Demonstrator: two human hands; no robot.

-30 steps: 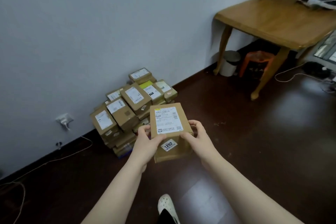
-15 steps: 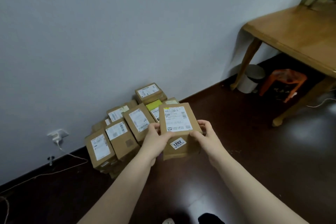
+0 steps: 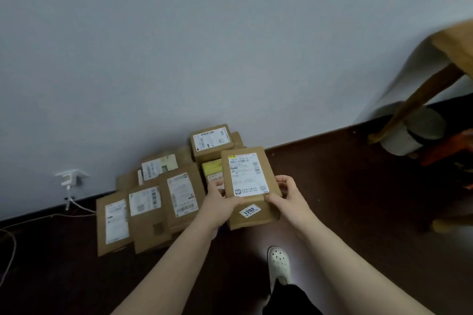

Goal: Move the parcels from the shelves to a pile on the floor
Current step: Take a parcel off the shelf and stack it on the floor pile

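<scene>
Pale wall [image 3: 204, 46] meets dark floor [image 3: 345, 199]. A wooden table [image 3: 455, 43] shows at the right edge. The pile of labelled cardboard parcels [image 3: 153, 212] sits on the floor against the wall. The held parcel [image 3: 249, 181] is in the air, in front of the pile's right end, label up. The left hand [image 3: 220, 202] and right hand [image 3: 289, 194] grip its near corners, thumbs on top, fingers curled round the sides. White shoe [image 3: 278, 261] below. A "1202" sticker [image 3: 249, 212] is on the parcel's near face.

Pale wall [image 3: 204, 46], dark floor [image 3: 345, 199], wooden table [image 3: 455, 46]
</scene>
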